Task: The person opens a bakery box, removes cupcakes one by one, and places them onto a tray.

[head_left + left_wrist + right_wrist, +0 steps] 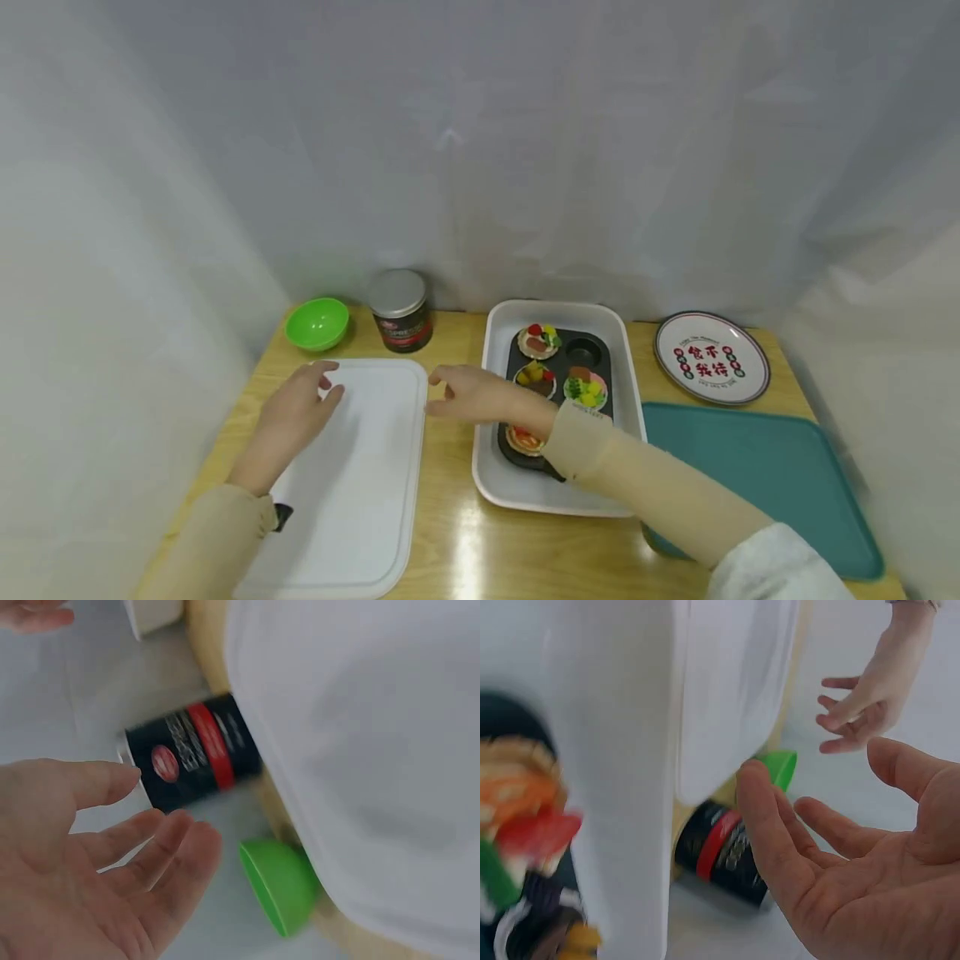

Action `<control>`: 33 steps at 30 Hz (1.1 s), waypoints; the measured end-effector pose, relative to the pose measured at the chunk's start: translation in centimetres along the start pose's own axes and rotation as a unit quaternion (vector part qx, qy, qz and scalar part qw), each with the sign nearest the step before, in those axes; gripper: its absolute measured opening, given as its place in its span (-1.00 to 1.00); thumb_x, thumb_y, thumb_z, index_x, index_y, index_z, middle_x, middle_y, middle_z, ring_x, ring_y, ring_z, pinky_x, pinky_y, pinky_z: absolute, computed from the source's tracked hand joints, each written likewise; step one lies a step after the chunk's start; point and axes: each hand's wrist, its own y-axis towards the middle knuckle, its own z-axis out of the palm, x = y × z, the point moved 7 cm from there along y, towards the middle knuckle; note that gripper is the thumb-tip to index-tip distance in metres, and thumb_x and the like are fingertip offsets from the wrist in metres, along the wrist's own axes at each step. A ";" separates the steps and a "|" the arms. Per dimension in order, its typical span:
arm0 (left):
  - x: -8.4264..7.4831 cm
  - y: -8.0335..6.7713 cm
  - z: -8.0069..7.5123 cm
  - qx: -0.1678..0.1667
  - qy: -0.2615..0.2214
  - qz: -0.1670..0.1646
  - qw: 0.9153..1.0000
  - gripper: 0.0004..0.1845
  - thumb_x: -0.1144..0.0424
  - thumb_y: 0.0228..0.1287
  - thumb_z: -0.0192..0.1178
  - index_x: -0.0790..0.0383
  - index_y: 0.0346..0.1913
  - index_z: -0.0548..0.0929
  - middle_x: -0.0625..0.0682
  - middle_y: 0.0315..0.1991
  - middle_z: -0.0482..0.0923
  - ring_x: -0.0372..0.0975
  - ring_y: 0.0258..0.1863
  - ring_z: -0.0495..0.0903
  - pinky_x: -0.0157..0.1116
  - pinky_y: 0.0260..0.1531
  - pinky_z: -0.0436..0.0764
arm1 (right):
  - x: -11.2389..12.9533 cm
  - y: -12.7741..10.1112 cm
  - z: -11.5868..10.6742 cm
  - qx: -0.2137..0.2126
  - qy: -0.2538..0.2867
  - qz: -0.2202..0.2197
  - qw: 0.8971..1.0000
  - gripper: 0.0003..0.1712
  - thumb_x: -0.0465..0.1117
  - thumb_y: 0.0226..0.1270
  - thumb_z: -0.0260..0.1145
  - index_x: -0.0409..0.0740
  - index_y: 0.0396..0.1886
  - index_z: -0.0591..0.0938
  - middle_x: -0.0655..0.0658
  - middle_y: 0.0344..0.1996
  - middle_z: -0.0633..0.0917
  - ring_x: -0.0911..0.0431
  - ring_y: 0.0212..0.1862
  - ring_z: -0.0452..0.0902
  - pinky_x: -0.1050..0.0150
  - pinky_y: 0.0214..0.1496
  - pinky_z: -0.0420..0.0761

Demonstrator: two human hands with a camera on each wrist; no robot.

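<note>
My left hand (324,387) hovers over the far left part of a white cutting board (360,483), fingers relaxed and empty. My right hand (444,397) floats just right of the board's far corner, palm open, holding nothing, its forearm crossing a white tray (558,312). In the tray lies a dark muffin pan (594,343) with several decorated tarts (537,341). The left wrist view shows the left hand (112,847) spread before a black jar (195,750). The right wrist view shows the right hand (832,855) open too, near the jar (720,847).
A black jar with a silver lid (400,310) and a green bowl (317,323) stand behind the board. A round plate with red characters (711,357) sits at the back right, and a teal tray (765,475) lies at the front right. White cloth walls surround the wooden table.
</note>
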 end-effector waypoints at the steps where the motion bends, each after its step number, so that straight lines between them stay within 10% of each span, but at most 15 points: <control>1: -1.0 0.5 0.3 0.000 -0.009 0.007 1.000 -0.47 0.11 0.57 0.10 0.35 0.43 0.48 0.33 0.10 0.67 0.10 -0.05 0.69 0.05 -0.17 0.68 | -0.6 -0.4 -0.8 -0.010 0.002 -0.001 1.000 -0.36 0.08 0.56 0.26 -0.11 0.48 0.48 -0.19 0.14 0.70 0.06 0.08 0.60 0.12 0.15 0.64; 13: -9.2 4.6 4.5 0.047 -0.122 0.068 0.989 -0.30 -0.01 0.60 0.10 0.26 0.62 0.26 0.34 0.49 0.44 0.22 0.27 0.62 0.17 0.17 0.66 | -8.0 -4.4 -6.8 -0.105 -0.001 0.034 0.994 -0.26 -0.03 0.55 0.33 -0.21 0.57 0.35 -0.35 0.42 0.52 -0.23 0.41 0.50 -0.15 0.42 0.56; 33: -14.9 8.3 11.6 0.123 -0.235 0.047 0.963 -0.17 0.06 0.57 0.15 0.35 0.67 0.06 0.47 0.54 0.30 0.29 0.53 0.33 0.19 0.55 0.35 | -16.6 -7.0 -5.3 -0.136 -0.007 0.146 0.980 -0.07 -0.01 0.53 0.36 -0.23 0.68 0.15 -0.51 0.53 0.23 -0.45 0.54 0.20 -0.33 0.48 0.43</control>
